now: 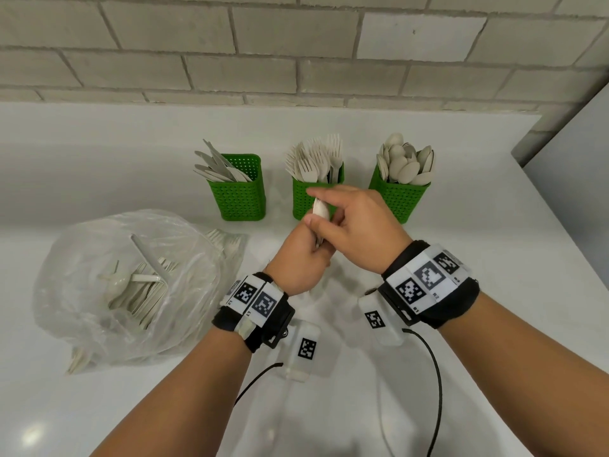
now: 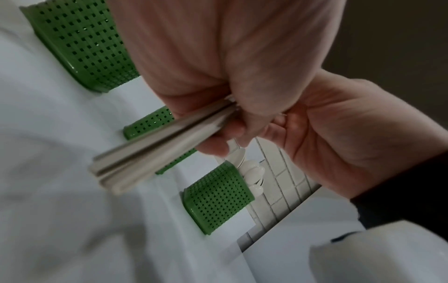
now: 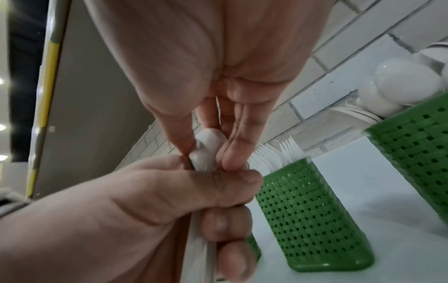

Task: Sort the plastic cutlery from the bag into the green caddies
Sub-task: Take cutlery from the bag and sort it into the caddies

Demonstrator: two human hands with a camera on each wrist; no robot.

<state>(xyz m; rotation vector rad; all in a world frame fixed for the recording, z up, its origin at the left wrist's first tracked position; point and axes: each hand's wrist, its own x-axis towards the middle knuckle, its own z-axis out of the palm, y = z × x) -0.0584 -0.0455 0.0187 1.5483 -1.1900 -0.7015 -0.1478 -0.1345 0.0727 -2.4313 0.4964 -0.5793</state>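
Note:
Three green caddies stand in a row by the wall: knives in the left one (image 1: 239, 192), forks in the middle one (image 1: 304, 199), spoons in the right one (image 1: 400, 197). In front of the fork caddy my left hand (image 1: 313, 239) grips a small bundle of beige spoons (image 1: 320, 207) by the handles. These handles (image 2: 155, 153) stick out below the fist. My right hand (image 1: 331, 211) pinches the bowl of the top spoon (image 3: 206, 151) between thumb and fingers. The clear plastic bag (image 1: 125, 285) of mixed cutlery lies at the left.
The white counter (image 1: 461, 357) ends at a brick wall (image 1: 296, 61) behind the caddies. A grey panel (image 1: 573, 153) stands at the right. Several forks (image 1: 224, 240) poke out of the bag's far side. Black cables (image 1: 435, 374) trail from both wrist cameras.

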